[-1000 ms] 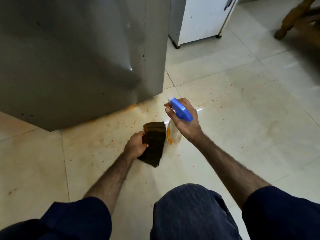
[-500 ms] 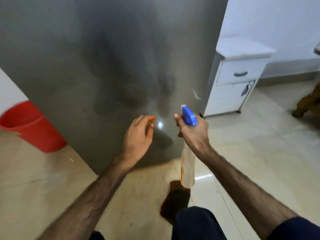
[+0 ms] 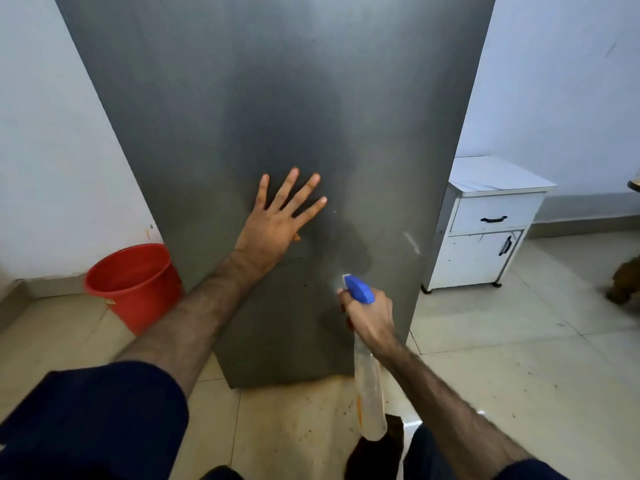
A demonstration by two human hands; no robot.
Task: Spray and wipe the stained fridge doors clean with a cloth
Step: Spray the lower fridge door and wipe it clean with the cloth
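Left hand (image 3: 273,223) lies flat on the fridge door (image 3: 277,98), fingers straight and spread, palm against the grey metal near the middle of the view. Right hand (image 3: 369,315), at about 5 o'clock from the left one, grips the neck of a spray bottle (image 3: 369,386); its fingers curl round the neck just under the blue nozzle head (image 3: 358,289), and the forefinger sits at the front where the trigger would be. The nozzle points at the door and sits close to it; whether it touches cannot be told. The bottle's clear body hangs down from the hand toward 6 o'clock, with an orange smear along its left side.

The door fills the upper middle of the view. Its lower right part, at 3 o'clock from the left hand, carries a pale streak (image 3: 411,242) and a few small specks.

A dark cloth (image 3: 377,452) lies on the floor (image 3: 519,375) at 6 o'clock, partly hidden behind the bottle's base and touching the person's dark trouser leg. The tiles before the fridge are dotted with orange-brown spots.

A red bucket (image 3: 133,285) stands against the wall at 9 o'clock, just beside the fridge. A white cabinet (image 3: 485,230) with a drawer and a door stands at 3 o'clock, beside the fridge's right edge.
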